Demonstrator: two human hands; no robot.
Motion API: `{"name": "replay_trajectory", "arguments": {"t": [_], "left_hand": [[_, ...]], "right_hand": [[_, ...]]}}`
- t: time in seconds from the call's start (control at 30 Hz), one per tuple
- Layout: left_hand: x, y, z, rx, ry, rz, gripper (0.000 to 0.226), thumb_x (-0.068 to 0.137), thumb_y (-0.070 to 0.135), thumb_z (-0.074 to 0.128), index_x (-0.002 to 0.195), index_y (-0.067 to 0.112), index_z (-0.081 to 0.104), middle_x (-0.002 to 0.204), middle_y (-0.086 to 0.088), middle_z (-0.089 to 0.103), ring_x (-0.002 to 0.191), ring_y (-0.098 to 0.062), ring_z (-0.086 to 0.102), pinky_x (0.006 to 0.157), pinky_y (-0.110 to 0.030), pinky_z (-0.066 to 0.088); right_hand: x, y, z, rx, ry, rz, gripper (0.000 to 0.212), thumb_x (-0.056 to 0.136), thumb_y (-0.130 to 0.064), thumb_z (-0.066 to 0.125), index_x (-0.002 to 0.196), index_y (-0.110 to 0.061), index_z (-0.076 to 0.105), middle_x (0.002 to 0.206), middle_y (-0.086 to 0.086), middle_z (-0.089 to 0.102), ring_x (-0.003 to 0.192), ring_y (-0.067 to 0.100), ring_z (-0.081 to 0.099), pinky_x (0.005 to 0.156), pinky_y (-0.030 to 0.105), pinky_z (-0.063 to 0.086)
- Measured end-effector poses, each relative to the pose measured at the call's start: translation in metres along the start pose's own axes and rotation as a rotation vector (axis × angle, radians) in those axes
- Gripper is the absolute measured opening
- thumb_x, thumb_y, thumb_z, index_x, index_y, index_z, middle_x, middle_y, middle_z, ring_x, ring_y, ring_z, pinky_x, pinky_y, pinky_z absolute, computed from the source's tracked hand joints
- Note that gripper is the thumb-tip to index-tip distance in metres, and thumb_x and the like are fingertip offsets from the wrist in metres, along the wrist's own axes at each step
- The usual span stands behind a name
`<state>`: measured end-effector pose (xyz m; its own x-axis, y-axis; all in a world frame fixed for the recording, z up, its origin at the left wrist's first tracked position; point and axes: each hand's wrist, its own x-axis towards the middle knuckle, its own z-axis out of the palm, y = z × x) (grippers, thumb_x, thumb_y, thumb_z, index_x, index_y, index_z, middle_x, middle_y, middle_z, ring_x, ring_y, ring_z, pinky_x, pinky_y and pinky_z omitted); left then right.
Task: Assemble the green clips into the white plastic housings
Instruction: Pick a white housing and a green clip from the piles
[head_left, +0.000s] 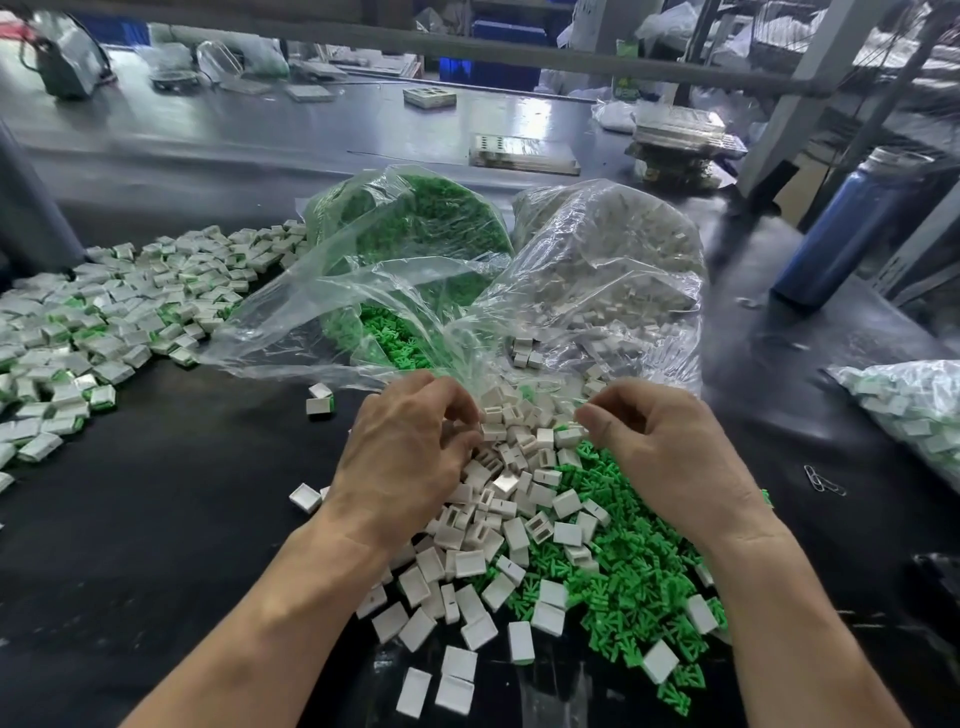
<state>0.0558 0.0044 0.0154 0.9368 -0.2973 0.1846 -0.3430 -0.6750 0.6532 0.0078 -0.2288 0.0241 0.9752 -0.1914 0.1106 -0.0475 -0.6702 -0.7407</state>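
Black work mat, near centre: a loose heap of small white rectangular plastic housings, with a spread of bright green plastic clips touching it on the right and running under its near edge. Left hand rests on the left flank of the heap, fingers curled down into the housings; whether they pinch one cannot be told, as the fingertips are buried among the pieces. Right hand lies over the far right of the heap, fingers curled inward, thumb and forefinger close together at the crumpled edge of clear film — what they pinch, if anything, is not clear. Just beyond both hands: a clear plastic bag of green clips on the left, and a clear plastic bag of white housings beside it on the right, both mouths open toward the heap. Far left: a broad scatter of assembled white-and-green pieces. Right edge: another clear bag of assembled pieces. Far right: a blue cylindrical bottle, upright. Near right on the mat: metal paper clips.
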Motion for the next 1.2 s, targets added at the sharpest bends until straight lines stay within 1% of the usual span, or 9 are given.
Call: {"name": "replay_trajectory", "arguments": {"t": [0.13, 0.27, 0.33, 0.4, 0.5, 0.7, 0.87, 1.07, 1.2], "left_hand": [[-0.003, 0.0, 0.0, 0.007, 0.08, 0.047, 0.018, 0.091, 0.029, 0.077, 0.094, 0.035, 0.06, 0.095, 0.023, 0.058, 0.089, 0.001, 0.057, 0.094, -0.03, 0.053], [-0.004, 0.002, -0.001, -0.051, 0.134, 0.044, 0.015, 0.091, 0.029, 0.075, 0.094, 0.032, 0.061, 0.083, 0.021, 0.056, 0.071, 0.007, 0.054, 0.07, -0.014, 0.045], [-0.004, 0.002, -0.001, -0.13, 0.15, 0.033, 0.014, 0.093, 0.025, 0.074, 0.094, 0.03, 0.061, 0.08, 0.016, 0.06, 0.071, 0.007, 0.059, 0.062, -0.01, 0.047], [-0.003, 0.002, -0.002, -0.237, 0.168, 0.027, 0.014, 0.094, 0.02, 0.073, 0.102, 0.028, 0.064, 0.084, 0.013, 0.064, 0.077, 0.011, 0.061, 0.065, -0.005, 0.047], [-0.002, 0.002, 0.0, -0.374, 0.149, 0.021, 0.024, 0.095, 0.017, 0.072, 0.117, 0.024, 0.069, 0.096, 0.011, 0.068, 0.085, 0.003, 0.066, 0.072, -0.009, 0.054], [-0.003, 0.004, 0.004, -0.656, 0.106, 0.021, 0.016, 0.092, 0.016, 0.075, 0.105, 0.025, 0.073, 0.098, 0.007, 0.075, 0.09, -0.012, 0.073, 0.077, -0.022, 0.06], [-0.003, 0.005, 0.008, -0.738, 0.057, 0.053, 0.016, 0.088, 0.019, 0.077, 0.103, 0.023, 0.071, 0.099, 0.003, 0.076, 0.091, -0.019, 0.075, 0.079, -0.03, 0.063], [-0.003, 0.005, 0.011, -0.782, 0.047, 0.061, 0.026, 0.085, 0.011, 0.08, 0.104, 0.026, 0.071, 0.098, 0.006, 0.074, 0.091, -0.013, 0.073, 0.078, -0.02, 0.059], [-0.004, 0.007, 0.01, -0.82, 0.058, 0.045, 0.025, 0.082, 0.014, 0.08, 0.103, 0.028, 0.074, 0.098, 0.005, 0.076, 0.092, -0.014, 0.074, 0.079, -0.021, 0.059]], "right_hand": [[0.0, -0.001, 0.009, 0.173, 0.071, -0.009, 0.007, 0.095, -0.043, 0.071, 0.093, -0.037, 0.072, 0.086, -0.014, 0.073, 0.075, 0.0, 0.067, 0.065, 0.017, 0.052], [0.0, -0.005, 0.017, 0.334, 0.072, -0.012, 0.003, 0.095, -0.033, 0.073, 0.097, -0.036, 0.074, 0.088, -0.008, 0.075, 0.069, 0.003, 0.066, 0.059, 0.015, 0.051], [0.0, -0.008, 0.02, 0.4, 0.062, -0.008, 0.007, 0.096, -0.027, 0.074, 0.099, -0.032, 0.076, 0.086, -0.005, 0.076, 0.066, 0.004, 0.067, 0.055, 0.015, 0.05], [-0.002, -0.011, 0.023, 0.422, 0.042, -0.024, 0.008, 0.096, -0.024, 0.073, 0.102, -0.029, 0.074, 0.084, -0.004, 0.076, 0.066, 0.008, 0.068, 0.056, 0.016, 0.051], [-0.004, -0.016, 0.027, 0.468, 0.016, -0.055, 0.009, 0.096, -0.02, 0.072, 0.103, -0.025, 0.072, 0.087, -0.001, 0.077, 0.068, 0.014, 0.071, 0.056, 0.019, 0.054], [-0.007, -0.023, 0.03, 0.58, -0.004, -0.09, 0.009, 0.097, -0.012, 0.071, 0.106, -0.015, 0.068, 0.094, 0.005, 0.078, 0.072, 0.022, 0.075, 0.054, 0.027, 0.058], [-0.008, -0.025, 0.03, 0.628, 0.01, -0.112, 0.011, 0.097, -0.009, 0.07, 0.106, -0.014, 0.068, 0.093, 0.007, 0.077, 0.07, 0.022, 0.072, 0.055, 0.03, 0.058], [-0.009, -0.026, 0.031, 0.664, 0.019, -0.144, 0.021, 0.095, -0.007, 0.07, 0.114, -0.015, 0.069, 0.093, 0.008, 0.076, 0.069, 0.019, 0.07, 0.054, 0.029, 0.058], [-0.009, -0.026, 0.032, 0.685, 0.016, -0.145, 0.023, 0.095, -0.005, 0.069, 0.116, -0.014, 0.071, 0.093, 0.007, 0.077, 0.071, 0.02, 0.07, 0.057, 0.027, 0.057]]}}
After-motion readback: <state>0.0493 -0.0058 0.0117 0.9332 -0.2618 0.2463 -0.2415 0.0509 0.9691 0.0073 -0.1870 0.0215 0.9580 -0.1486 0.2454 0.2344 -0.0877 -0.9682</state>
